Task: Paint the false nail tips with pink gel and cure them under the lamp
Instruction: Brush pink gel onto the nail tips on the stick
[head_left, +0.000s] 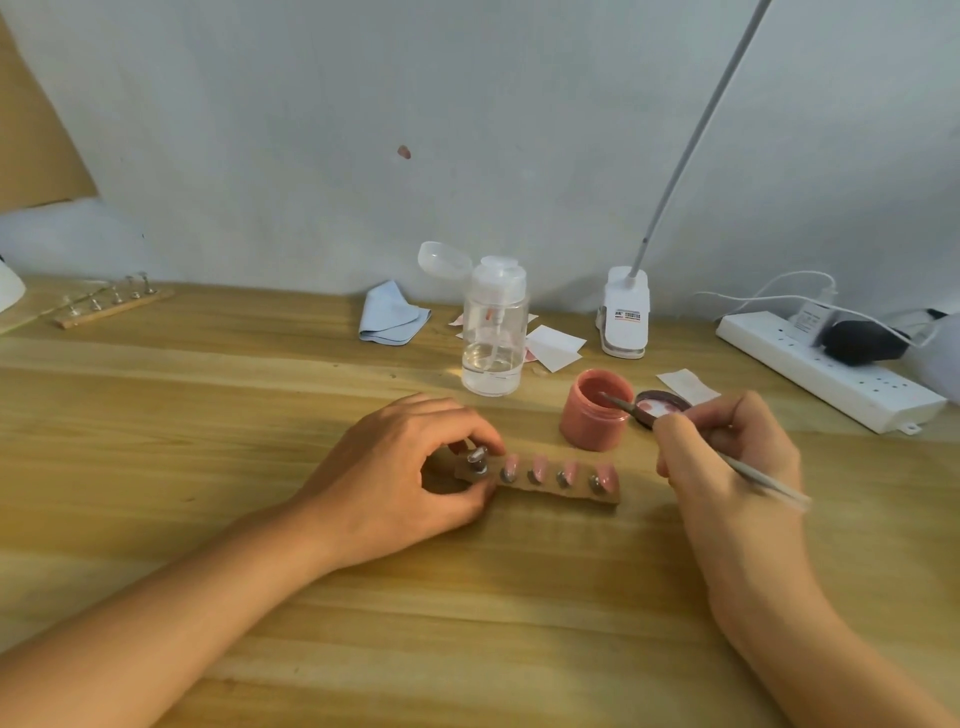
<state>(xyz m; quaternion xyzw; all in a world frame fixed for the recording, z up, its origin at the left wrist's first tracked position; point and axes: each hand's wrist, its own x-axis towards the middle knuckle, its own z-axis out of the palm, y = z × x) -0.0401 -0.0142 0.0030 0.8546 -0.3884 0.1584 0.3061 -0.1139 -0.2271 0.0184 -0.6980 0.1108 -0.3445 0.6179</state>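
Four nail tips (540, 464) on the wooden strip (561, 492), mid-tabletop (467, 623), already look pink. The fifth, on the end stand (477, 460), shows no pink, and the left hand (410, 467) pinches that stand in its grip. The right hand (727, 452) grasps the brush (769, 483) in its grip, its tip in the pink gel jar (592, 423). Curing under the clip lamp (626, 312) seems not yet done.

bare table (467, 623) nearside; pump bottle (492, 332) and pink jar (597, 415) block behind.

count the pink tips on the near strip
4 on the strip, left to right: tip one, tip two, tip three, tip four. A fifth may hide under the left hand.
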